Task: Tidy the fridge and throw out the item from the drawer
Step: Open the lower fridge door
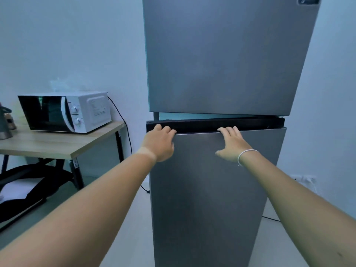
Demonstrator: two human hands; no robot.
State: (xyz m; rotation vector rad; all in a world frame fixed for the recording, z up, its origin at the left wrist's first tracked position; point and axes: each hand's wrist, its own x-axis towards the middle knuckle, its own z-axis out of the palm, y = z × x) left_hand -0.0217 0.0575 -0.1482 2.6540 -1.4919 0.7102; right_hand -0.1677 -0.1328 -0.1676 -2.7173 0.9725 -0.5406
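A tall grey two-door fridge (215,189) stands straight ahead. Its upper door (221,60) looks shut. The lower door's black top edge (202,125) stands out a little at the left, so that door is slightly ajar. My left hand (159,145) has its fingers curled over the left end of that edge. My right hand (234,144) lies flat on the door front with its fingertips hooked on the same edge. The inside of the fridge and its drawer are hidden.
A wooden table (57,143) with black legs stands to the left and carries a white microwave (67,112). A black cable (125,132) runs down the wall beside the fridge. A wall socket (304,179) sits low at the right. Dark objects lie under the table.
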